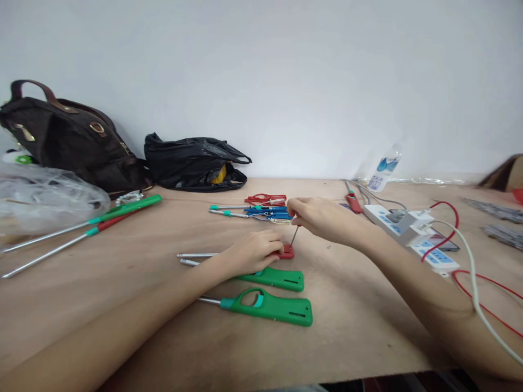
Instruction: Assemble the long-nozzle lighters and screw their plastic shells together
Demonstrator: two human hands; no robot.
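Two hands meet at one red lighter (287,253), which lies crosswise on the counter (347,305) with its handle end toward the right. At the left, the left hand (259,251) rests palm down over it, fingers bent and closed on the handle, hiding much of the body; this hand is the nearer one, touching the lighter directly. Just closer to the person, two green lighters (286,279) lie roughly along the same line. Past the left fingertips, a thin screwdriver (293,238) tilts up and rightward from the red handle's end; whether its tip sits in a hole is too small to tell. Farthest right, the right hand (312,218) pinches the screwdriver's top, fingers drawn together, with the red lighter below and slightly left of it.
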